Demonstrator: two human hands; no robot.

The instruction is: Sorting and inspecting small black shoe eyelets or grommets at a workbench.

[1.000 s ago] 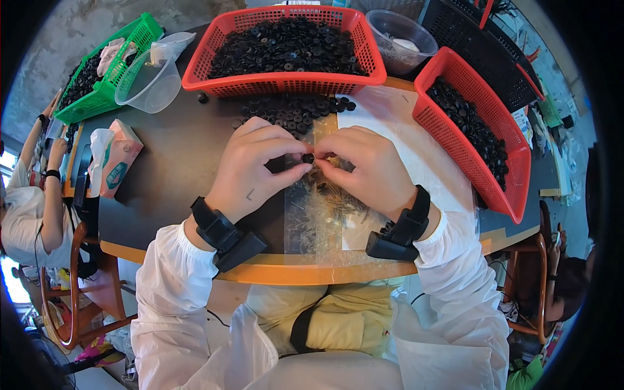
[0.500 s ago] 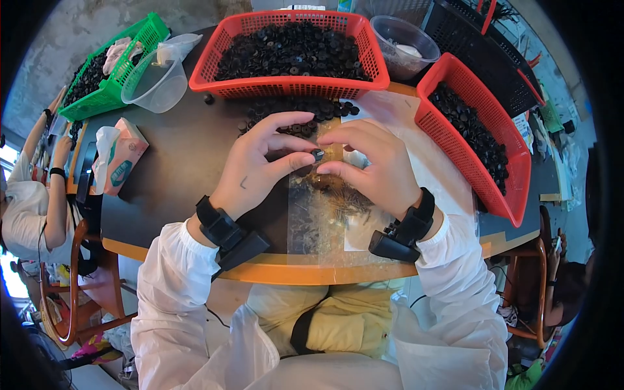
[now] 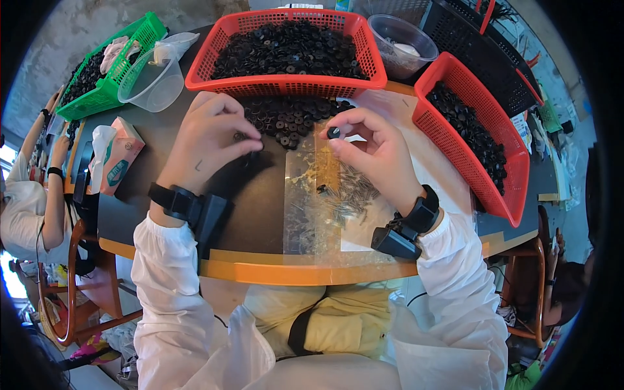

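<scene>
Between the thumb and forefinger of my right hand (image 3: 377,146) is a small round black part (image 3: 334,132). My left hand (image 3: 208,140) hovers over the dark tabletop, its fingers curled together; a bit of something dark shows between them, too hidden to name. Between my hands, toward the back, lies a pile of black washer-like discs (image 3: 286,123) with holes in the middle. Below my right hand, thin metal pins (image 3: 351,198) are scattered on a clear plastic sheet (image 3: 302,224). A small black piece (image 3: 321,188) lies beside the pins.
A red basket (image 3: 286,84) full of black discs stands behind the pile, another red basket (image 3: 471,153) at right. Clear plastic tubs (image 3: 156,91) and a green basket (image 3: 114,88) stand at back left, near a tissue pack (image 3: 123,156). Another person's arm (image 3: 57,195) shows at far left.
My left hand has moved away to the left from my right hand, uncovering the disc pile. My right hand stays nearly in place, the round black part now plainly in its fingertips.
</scene>
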